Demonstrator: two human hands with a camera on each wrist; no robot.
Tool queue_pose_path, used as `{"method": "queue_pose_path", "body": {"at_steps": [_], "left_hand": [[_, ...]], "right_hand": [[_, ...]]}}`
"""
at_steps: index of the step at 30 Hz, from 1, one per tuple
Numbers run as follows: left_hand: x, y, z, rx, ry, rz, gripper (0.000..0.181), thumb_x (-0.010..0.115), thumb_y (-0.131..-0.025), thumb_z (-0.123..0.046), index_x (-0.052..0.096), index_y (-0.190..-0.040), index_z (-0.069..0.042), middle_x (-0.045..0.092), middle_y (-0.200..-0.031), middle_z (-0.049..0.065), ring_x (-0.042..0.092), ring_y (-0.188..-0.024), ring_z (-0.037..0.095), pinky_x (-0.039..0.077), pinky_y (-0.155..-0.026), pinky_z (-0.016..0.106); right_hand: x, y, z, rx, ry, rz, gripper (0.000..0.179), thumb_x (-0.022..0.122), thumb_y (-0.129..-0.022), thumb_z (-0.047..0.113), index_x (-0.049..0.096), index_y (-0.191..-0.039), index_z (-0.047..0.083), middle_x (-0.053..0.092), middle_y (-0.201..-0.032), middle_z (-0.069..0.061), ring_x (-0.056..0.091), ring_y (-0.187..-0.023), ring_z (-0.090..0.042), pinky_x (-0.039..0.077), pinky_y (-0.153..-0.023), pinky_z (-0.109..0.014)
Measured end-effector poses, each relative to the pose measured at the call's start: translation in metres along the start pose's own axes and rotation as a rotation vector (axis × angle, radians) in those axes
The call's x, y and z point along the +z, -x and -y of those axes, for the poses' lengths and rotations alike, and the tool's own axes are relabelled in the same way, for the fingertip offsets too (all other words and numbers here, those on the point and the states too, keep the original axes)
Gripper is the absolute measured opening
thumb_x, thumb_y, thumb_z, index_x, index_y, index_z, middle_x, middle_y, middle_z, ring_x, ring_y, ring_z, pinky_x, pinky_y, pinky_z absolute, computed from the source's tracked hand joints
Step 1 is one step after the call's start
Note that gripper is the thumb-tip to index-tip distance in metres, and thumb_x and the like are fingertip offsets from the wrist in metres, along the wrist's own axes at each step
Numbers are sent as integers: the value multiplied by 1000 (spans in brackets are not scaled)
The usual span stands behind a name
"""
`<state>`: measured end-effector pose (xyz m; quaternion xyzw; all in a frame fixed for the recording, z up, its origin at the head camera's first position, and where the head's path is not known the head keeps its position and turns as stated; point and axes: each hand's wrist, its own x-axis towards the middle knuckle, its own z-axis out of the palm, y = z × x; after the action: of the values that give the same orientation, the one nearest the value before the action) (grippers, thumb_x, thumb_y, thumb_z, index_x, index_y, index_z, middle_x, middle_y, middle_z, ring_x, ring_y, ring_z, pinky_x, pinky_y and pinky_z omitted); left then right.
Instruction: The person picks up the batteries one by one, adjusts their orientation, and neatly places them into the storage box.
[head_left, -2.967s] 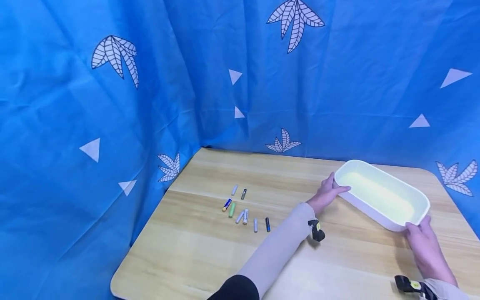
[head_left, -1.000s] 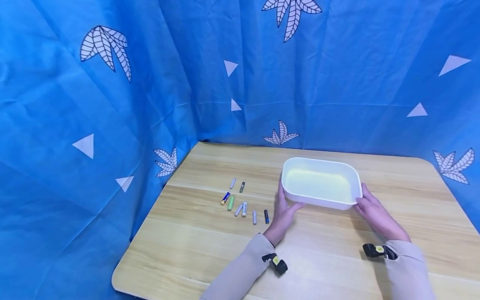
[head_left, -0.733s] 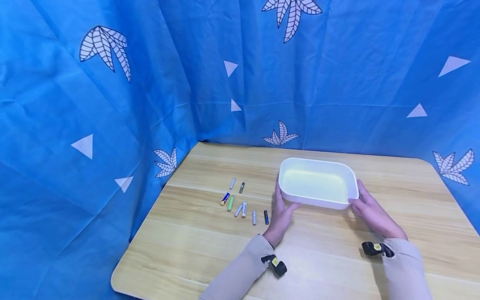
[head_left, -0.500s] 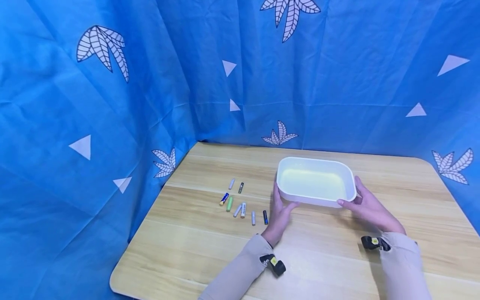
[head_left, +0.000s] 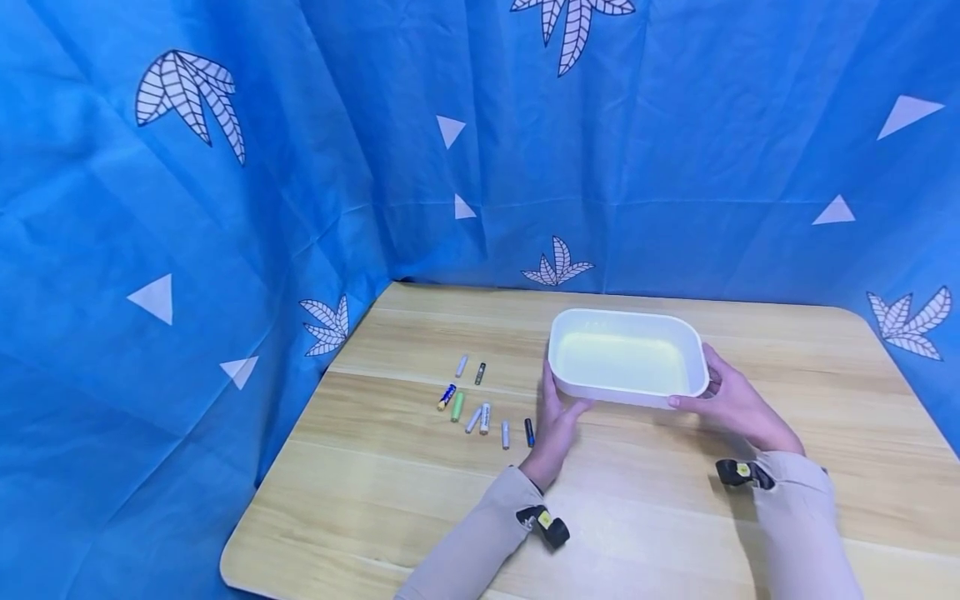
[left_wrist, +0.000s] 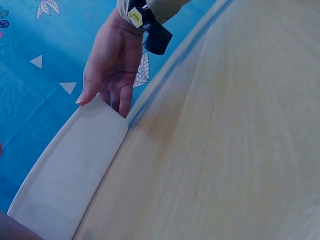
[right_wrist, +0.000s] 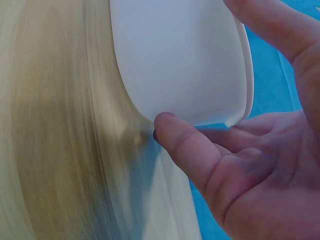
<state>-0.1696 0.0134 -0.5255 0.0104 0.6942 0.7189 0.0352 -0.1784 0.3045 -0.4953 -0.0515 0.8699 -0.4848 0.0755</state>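
A white rectangular plastic bin (head_left: 626,392) with rounded corners lies between both hands; nothing is seen inside it. My left hand (head_left: 553,429) grips its left end, thumb at the front side and fingers along the end wall. At the right end my right hand (head_left: 738,408) holds it, the thumb on the front rim. In the right wrist view, a finger of the right hand (right_wrist: 270,170) touches the lower edge of the bin (right_wrist: 175,60). Whether the bin touches the table, I cannot tell. Several batteries (head_left: 485,419) lie left of the left hand.
The batteries include a green one (head_left: 457,407), a blue-and-gold one (head_left: 447,396) and a dark one (head_left: 529,432) close to the left wrist. A wooden table (head_left: 360,483) with rounded corners bears them. Blue patterned cloth (head_left: 300,167) hangs behind and at the left.
Both hands have brought the bin leftward from the table's right side and turned it roughly parallel to the back edge. Lately it crept slightly left, and the right thumb shifted inward along the front rim.
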Motion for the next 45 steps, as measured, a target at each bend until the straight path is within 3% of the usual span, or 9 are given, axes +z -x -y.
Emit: {"method": "queue_pose_path", "body": {"at_steps": [14,23,28,35,38,40,42,43,45], "left_hand": [[0,1,0,6,12,4,103,71,-89,-20,5,-167,-28,13,-174,4,16,-160,33,7,-128,67],[-1,-1,0,5,28,14,99,69,-91,-19,5,-168,-24,13,-174,6,16,-160,33,6,-129,65],[-2,-3,0,48,30,36,99,68,-92,-16,5,-168,-21,15,-174,6,17,-161,33,6,-129,64],[-3,-6,-1,92,97,57,93,67,-92,-14,11,-167,-14,26,-171,10,27,-158,33,17,-131,56],[-3,-5,0,93,115,56,91,66,-92,-15,14,-166,-14,31,-169,10,32,-156,33,21,-130,55],[-3,-3,-1,88,123,55,90,66,-92,-15,16,-166,-15,32,-168,9,34,-155,33,22,-130,55],[-3,-3,-1,80,120,51,89,66,-92,-16,16,-165,-14,33,-168,8,35,-154,33,23,-129,55],[-3,-3,-2,78,120,47,88,66,-92,-17,17,-165,-14,34,-167,8,36,-154,33,23,-129,55],[-3,-2,-2,70,114,42,87,66,-92,-18,18,-165,-13,33,-167,8,35,-154,33,23,-129,55]], "right_hand": [[-1,-1,3,10,24,-9,121,86,-84,35,2,-167,12,46,-152,-35,51,-139,-47,45,-87,-2],[-1,-2,4,11,12,-10,122,87,-83,33,1,-167,13,39,-158,-35,46,-143,-50,42,-88,0],[-2,-2,2,10,1,-12,121,87,-83,32,2,-167,12,41,-157,-34,47,-143,-48,43,-88,-1],[-3,-1,0,6,-1,-12,121,87,-83,32,3,-167,11,39,-159,-34,44,-144,-50,43,-89,-1],[-3,-1,0,-4,28,-14,122,88,-82,33,2,-167,14,38,-160,-32,44,-143,-50,50,-100,-17],[-2,0,0,-8,57,-17,122,88,-82,35,2,-168,16,38,-160,-31,44,-143,-50,50,-109,-38],[-2,0,1,-14,74,-23,123,88,-81,36,3,-168,17,39,-159,-31,45,-139,-51,46,-109,-59],[-2,1,2,-21,77,-25,122,88,-81,36,5,-168,18,41,-157,-31,47,-137,-51,46,-107,-62],[-2,1,2,-26,78,-26,120,88,-81,36,6,-168,19,43,-155,-30,49,-134,-50,50,-102,-56]]}}
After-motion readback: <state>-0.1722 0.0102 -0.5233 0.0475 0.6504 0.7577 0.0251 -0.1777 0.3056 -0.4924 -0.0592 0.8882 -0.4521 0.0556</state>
